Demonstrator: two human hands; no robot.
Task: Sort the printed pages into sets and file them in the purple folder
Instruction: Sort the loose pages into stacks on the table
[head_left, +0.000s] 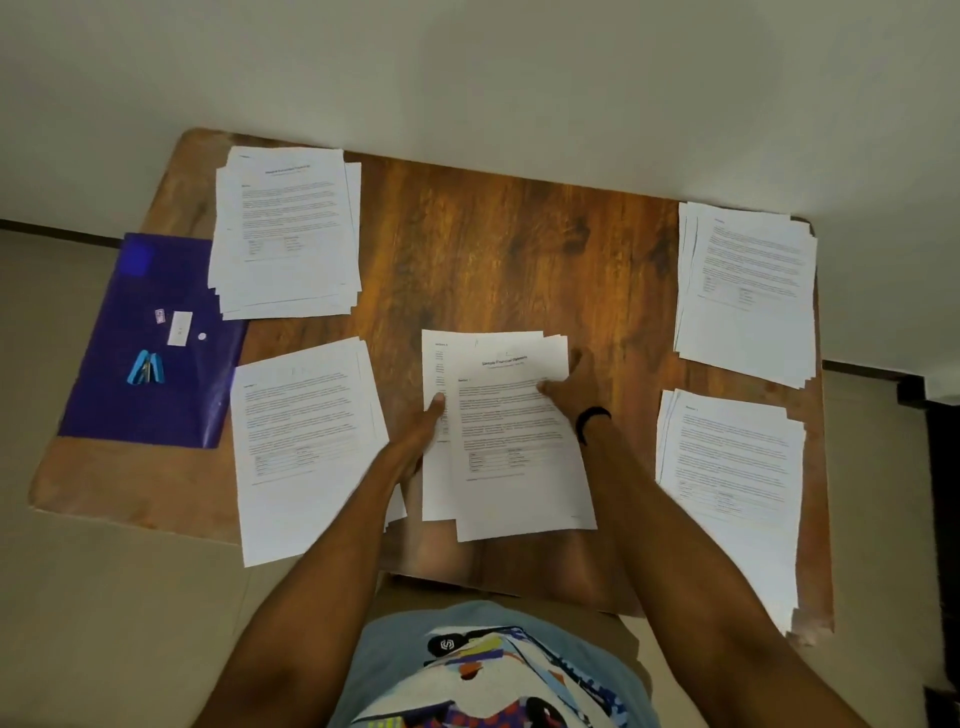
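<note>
White sheets are sitting between both hands. The left hand is pinching the centre pile at its left edge, thumb on top and fingers tucked under. The right hand is gripping the right edge the same way, with a black wristband circling that wrist. The pile is lying fanned, its top page skewed over those below, so the step in hand is probably squaring it into 1 set. Doing that well is calling for a loose grip and edges tapped on the wooden table until the corners are meeting. Around it 4 more are lying: far-left pile, near-left pile, far-right pile, near-right pile. The purple folder is lying flat, overhanging the table's left edge, with a blue stapler resting on it.
</note>
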